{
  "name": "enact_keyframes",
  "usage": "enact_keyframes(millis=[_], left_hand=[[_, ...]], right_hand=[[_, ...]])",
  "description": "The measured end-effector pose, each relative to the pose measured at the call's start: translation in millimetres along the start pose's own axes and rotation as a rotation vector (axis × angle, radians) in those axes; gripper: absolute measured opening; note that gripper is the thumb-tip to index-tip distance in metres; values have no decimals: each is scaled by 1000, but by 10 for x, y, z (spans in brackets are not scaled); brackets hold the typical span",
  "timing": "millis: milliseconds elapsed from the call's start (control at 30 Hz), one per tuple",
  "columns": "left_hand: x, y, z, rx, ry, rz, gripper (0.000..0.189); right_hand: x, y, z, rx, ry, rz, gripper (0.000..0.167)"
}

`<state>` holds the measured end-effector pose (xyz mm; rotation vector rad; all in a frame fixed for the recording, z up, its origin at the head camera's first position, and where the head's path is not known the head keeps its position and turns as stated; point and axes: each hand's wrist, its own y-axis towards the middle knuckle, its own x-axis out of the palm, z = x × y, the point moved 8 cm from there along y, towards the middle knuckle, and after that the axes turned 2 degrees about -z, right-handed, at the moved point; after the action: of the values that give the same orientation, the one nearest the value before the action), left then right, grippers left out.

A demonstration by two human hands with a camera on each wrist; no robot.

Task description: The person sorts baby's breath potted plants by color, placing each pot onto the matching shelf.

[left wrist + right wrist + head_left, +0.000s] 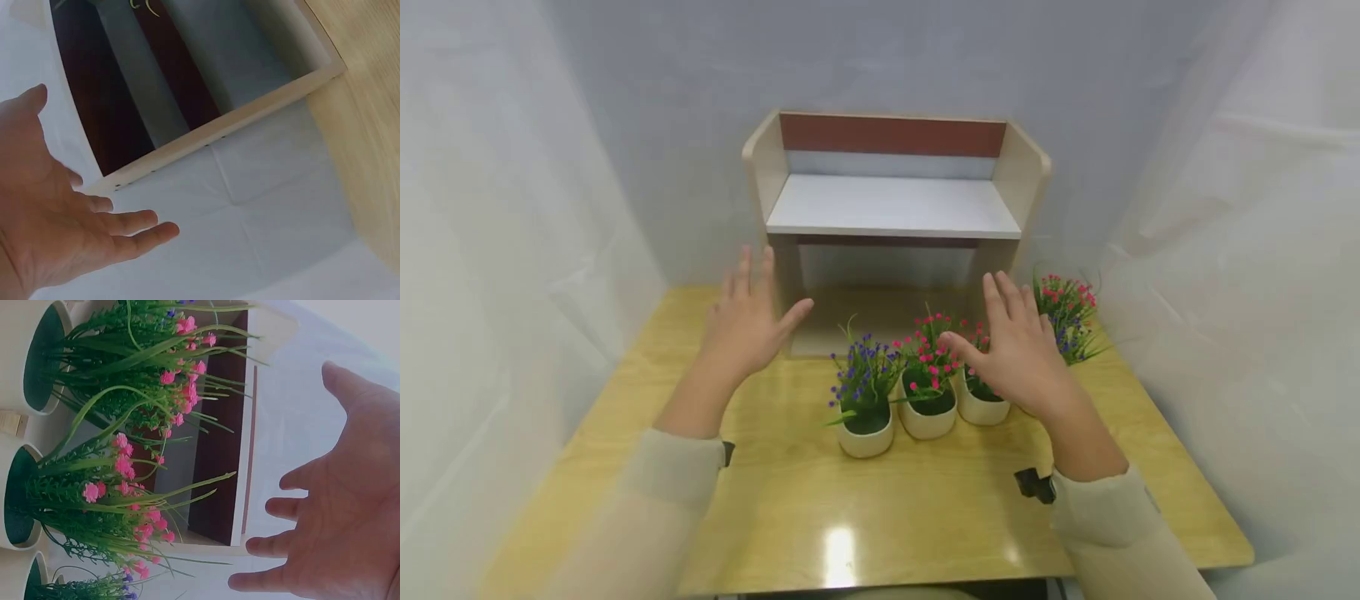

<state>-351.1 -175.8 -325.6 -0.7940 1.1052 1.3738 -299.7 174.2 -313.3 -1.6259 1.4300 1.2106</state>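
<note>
My left hand [743, 329] is raised over the left part of the table, fingers straight and thumb spread, holding nothing. In the left wrist view that hand [69, 212] shows beside the shelf's side panel. My right hand [1018, 354] hovers above the potted flowers, its fingers extended and palm bare. Below it stand a potted plant with pink flowers [981, 406] and another pink-flowered pot [928, 417]. To their left is a pot with purple flowers [865, 433]. In the right wrist view, the right hand [337, 512] is apart from the pink blooms [187, 394].
A two-level shelf [891, 204] with a white board and reddish back strip stands at the table's back. More pink and purple flowers [1067, 308] are at the right, partly behind the right hand. Pale sheeting [1247, 275] hangs around the wooden table [790, 508].
</note>
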Motion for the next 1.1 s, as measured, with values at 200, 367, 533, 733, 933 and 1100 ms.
enact_keyframes(millis=[200,367,533,733,933,1100], left_hand=[[-88,281,-198,-50,-186,61,125],[-238,534,-256,-82,-278,105,127],[-335,761,-337,-155,-538,111,122],[-319,948,-340,-183,-766,46,122],[-203,1026,-302,-174,-864,-10,116],[-184,1081,-298,-176,-872,20,108]], right_hand=[[2,-47,-58,-8,22,34,124],[23,-135,-157,-27,90,55,128],[96,-268,-363,-76,168,85,132],[306,-435,-611,-115,258,67,128],[537,-551,-749,-125,300,47,121],[712,-654,-825,-148,333,51,111]])
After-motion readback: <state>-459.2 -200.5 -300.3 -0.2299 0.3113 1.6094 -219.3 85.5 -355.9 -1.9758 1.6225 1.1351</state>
